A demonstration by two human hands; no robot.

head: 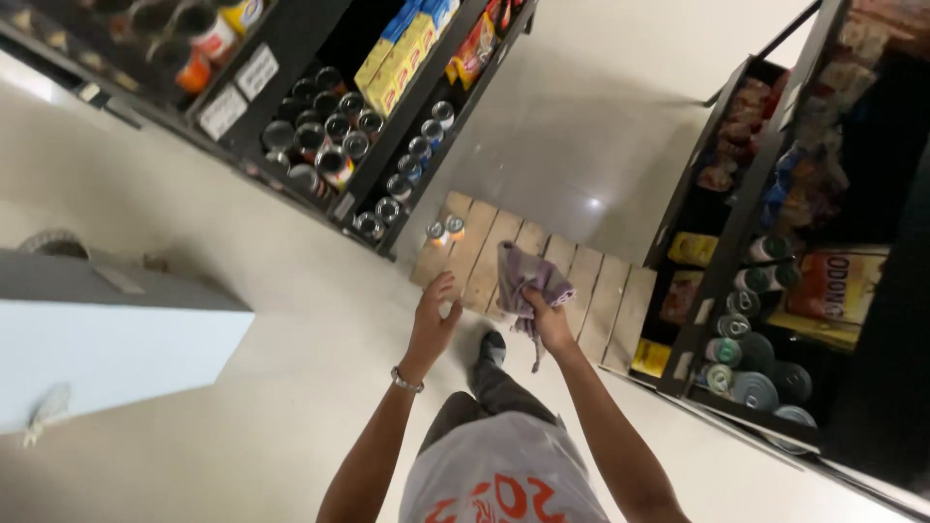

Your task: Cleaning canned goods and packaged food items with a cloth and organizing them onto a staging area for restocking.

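Observation:
My right hand [548,320] is closed around a crumpled purple-grey cloth [525,276] that hangs down past my wrist. My left hand [432,315] is held out beside it with fingers spread and nothing in it; a metal bracelet sits on that wrist. Both hands hover over a low wooden pallet [591,281] on the floor. Two small tins [446,230] stand on the pallet's far left corner, well beyond my left hand. My foot and dark trouser leg show below the hands.
A dark shelf rack [387,145] with rows of tins and yellow boxes runs along the left. Another rack [765,291] with tins and packets stands on the right. A white-grey box-like unit [107,339] sits at the left. Pale shiny floor [601,116] lies between.

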